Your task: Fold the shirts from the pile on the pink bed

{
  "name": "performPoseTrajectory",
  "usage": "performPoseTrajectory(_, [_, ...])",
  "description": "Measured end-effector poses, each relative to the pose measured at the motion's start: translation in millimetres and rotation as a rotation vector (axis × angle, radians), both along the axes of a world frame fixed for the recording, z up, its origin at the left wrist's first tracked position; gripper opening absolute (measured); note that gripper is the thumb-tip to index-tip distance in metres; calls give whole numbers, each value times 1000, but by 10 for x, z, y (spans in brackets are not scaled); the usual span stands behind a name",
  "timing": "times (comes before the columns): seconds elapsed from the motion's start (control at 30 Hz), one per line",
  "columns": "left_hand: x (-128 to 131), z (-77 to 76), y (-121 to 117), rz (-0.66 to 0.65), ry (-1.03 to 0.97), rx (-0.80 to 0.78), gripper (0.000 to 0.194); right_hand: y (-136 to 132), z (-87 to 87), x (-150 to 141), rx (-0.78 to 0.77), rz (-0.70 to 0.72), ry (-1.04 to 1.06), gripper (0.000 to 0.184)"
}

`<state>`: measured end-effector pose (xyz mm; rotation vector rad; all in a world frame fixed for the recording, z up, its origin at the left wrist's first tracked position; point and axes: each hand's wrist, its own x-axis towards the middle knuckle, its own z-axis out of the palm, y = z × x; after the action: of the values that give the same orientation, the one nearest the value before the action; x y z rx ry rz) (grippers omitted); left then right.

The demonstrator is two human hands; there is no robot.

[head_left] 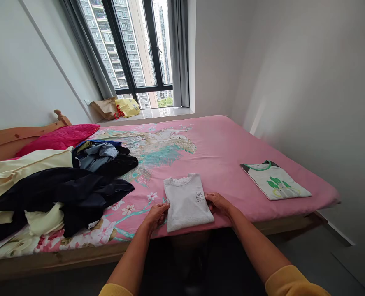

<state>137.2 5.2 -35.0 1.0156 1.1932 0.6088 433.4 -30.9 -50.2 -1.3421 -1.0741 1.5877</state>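
A light grey shirt (185,205) lies folded into a rectangle near the bed's front edge, its neckline facing away from me and a small dark print on its right side. My left hand (158,215) pinches the shirt's left edge. On the opposite edge, my right hand (217,201) grips the cloth between thumb and fingers. To the right rests a second folded shirt (275,181), white with a green collar and a green plant print.
Loose dark clothes (61,191) and a cream garment (28,162) are heaped on the bed's left, before a red pillow (59,137). The pink bedsheet (219,148) runs back to the windowsill, where a brown paper bag (103,109) and a yellow bag (128,107) stand.
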Motion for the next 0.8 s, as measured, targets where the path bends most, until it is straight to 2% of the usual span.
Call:
performPoseTrajectory(0.27, [8, -3, -30, 30, 21, 21, 44, 10, -69, -38, 20, -75, -55, 28])
performPoseTrajectory(0.63, [49, -46, -55, 234, 131, 113, 34, -51, -72, -42, 28, -305, -244, 19])
performPoseTrajectory(0.8, [25, -31, -43, 201, 123, 80, 37, -26, -25, -57, 37, -300, -250, 21])
